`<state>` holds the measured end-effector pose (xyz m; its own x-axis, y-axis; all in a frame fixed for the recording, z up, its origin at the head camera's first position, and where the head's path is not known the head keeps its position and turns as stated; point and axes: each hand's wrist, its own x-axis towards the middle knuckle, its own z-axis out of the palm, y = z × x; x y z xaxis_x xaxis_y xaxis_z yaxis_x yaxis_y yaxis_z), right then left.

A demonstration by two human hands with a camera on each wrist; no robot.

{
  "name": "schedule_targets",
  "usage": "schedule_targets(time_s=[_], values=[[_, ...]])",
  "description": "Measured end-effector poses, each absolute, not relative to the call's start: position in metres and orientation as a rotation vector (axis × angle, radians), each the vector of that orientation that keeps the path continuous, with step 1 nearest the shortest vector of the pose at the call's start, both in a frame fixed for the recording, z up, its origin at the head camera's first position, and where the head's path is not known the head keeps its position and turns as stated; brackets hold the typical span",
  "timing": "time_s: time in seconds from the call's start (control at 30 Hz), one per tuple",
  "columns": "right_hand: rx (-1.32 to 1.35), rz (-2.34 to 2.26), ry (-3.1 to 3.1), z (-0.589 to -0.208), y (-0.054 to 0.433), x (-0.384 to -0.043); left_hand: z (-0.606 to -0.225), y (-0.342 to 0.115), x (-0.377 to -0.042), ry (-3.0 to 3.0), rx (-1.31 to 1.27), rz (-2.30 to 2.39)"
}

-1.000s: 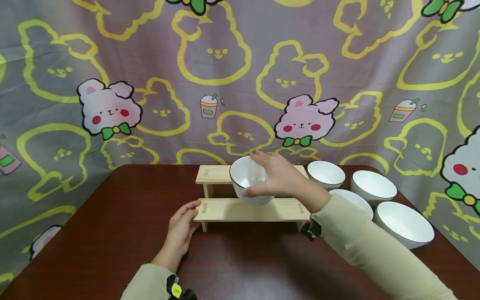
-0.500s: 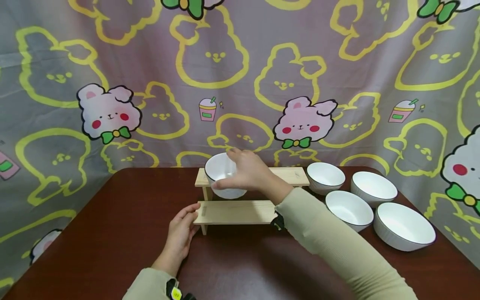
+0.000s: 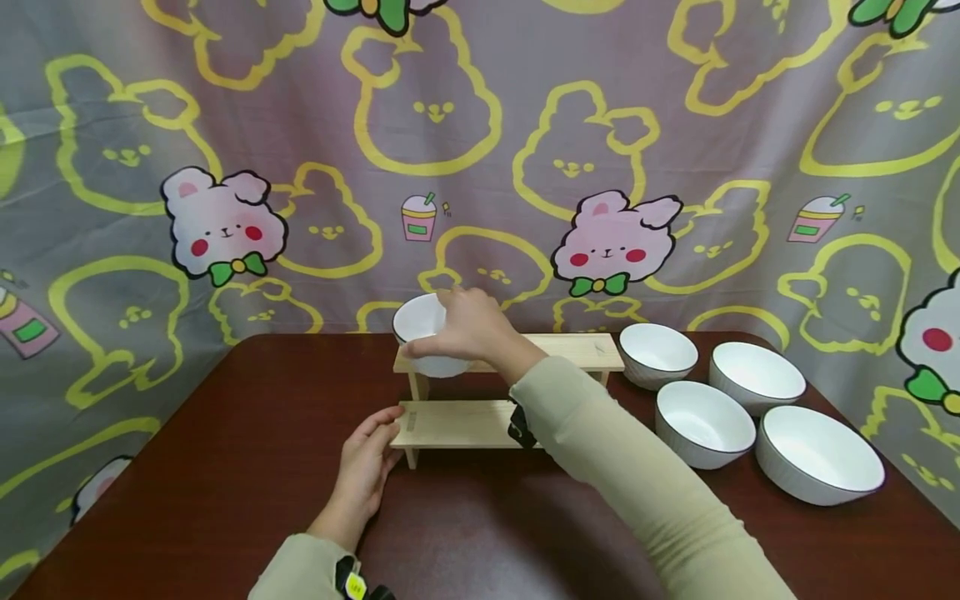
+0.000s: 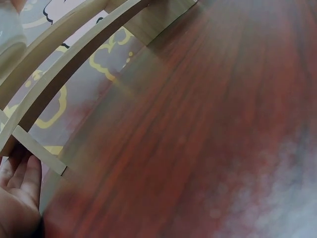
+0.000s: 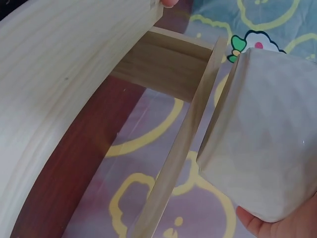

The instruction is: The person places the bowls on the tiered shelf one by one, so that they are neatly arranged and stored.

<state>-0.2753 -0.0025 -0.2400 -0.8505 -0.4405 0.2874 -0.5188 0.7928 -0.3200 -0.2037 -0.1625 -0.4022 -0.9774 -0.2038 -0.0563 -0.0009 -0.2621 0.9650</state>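
A white bowl (image 3: 417, 318) with a thin dark rim is gripped from its right side by my right hand (image 3: 477, 328), thumb toward the front. It sits at the left end of the upper tier of a two-step pale wooden rack (image 3: 457, 423). In the right wrist view the bowl's faceted outside (image 5: 270, 134) appears right by the edge of the upper board (image 5: 183, 139). My left hand (image 3: 360, 471) holds the left end of the lower board, its fingers (image 4: 30, 178) beside the rack's leg in the left wrist view.
Several white bowls stand at the right of the dark red-brown table (image 3: 225, 467): a back one (image 3: 657, 350) near the rack's right end, a front one (image 3: 705, 425), and larger ones (image 3: 821, 454) farther right. A patterned curtain (image 3: 315, 125) hangs behind the table.
My right hand has carried the bowl leftward and back, from over the rack's middle to the upper tier's left end. The left hand stays on the lower board.
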Motion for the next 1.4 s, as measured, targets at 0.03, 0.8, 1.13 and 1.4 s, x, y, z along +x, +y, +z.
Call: schedule_targets(time_s=[0.03, 0.8, 1.13, 1.4], values=[[0.744, 0.577, -2.794, -0.240, -0.005, -0.277, -0.402, -0.163, -0.204, -1.824, 0.253, -2.382], [0.606, 0.475, -2.817, -0.245, -0.035, -0.289, -0.404, -0.159, -0.199, -1.821, 0.211, -2.388], [0.625, 0.439, -2.860, -0.243, -0.033, -0.288, -0.404, -0.160, -0.200, -1.816, 0.196, -2.386], [0.692, 0.558, -2.822, -0.240, -0.024, -0.274, -0.404, -0.162, -0.198, -1.850, 0.210, -2.356]])
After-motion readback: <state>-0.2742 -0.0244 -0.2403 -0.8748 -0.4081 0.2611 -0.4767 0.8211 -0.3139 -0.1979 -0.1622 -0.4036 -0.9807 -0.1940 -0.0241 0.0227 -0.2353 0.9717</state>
